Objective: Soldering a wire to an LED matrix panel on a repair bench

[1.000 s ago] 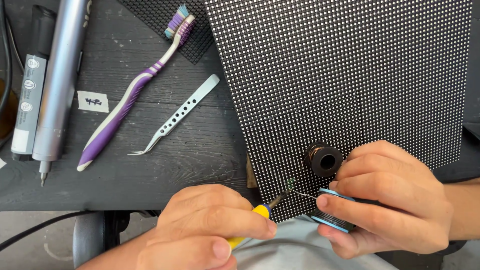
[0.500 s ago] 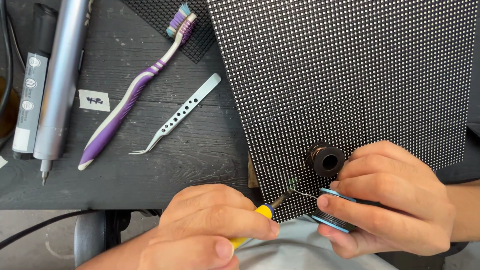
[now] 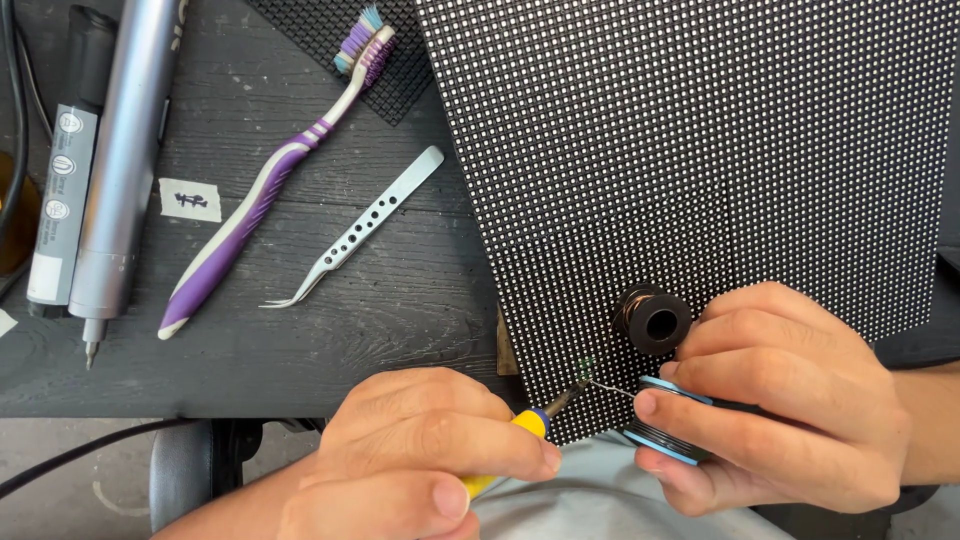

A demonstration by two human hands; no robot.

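Left hand (image 3: 420,455) fingers stay clamped on the yellow-handled soldering iron (image 3: 535,420), tip unmoved at the dotted panel (image 3: 700,150) near edge; right hand (image 3: 790,410) keeps pinching the blue solder spool (image 3: 665,440), wire at tip, so work continues; black spool (image 3: 652,318), tweezers (image 3: 350,240), toothbrush (image 3: 270,190) idle on tabletop (image 3: 400,310).

Tabletop (image 3: 380,320): dark wood, matt, rough grain w/ scratches. LED panel (image 3: 700,150): matt black plastic face, fine grid of pale dots. Toothbrush (image 3: 270,180): glossy purple/white plastic, nylon-looking bristles. Tweezers (image 3: 355,232): brushed metal, satin, perforated. Grey driver (image 3: 125,160): smooth metal-look barrel, semi-gloss. Marker (image 3: 65,180): black plastic w/ paper-like label. Paper tag (image 3: 190,200): matt white. Iron (image 3: 540,415) in left hand (image 3: 420,460): glossy yellow/blue plastic grip, dull metal tip. Spool (image 3: 665,440) in right hand (image 3: 780,395): blue plastic rim, thin shiny wire. Black reel (image 3: 652,318): matt plastic.
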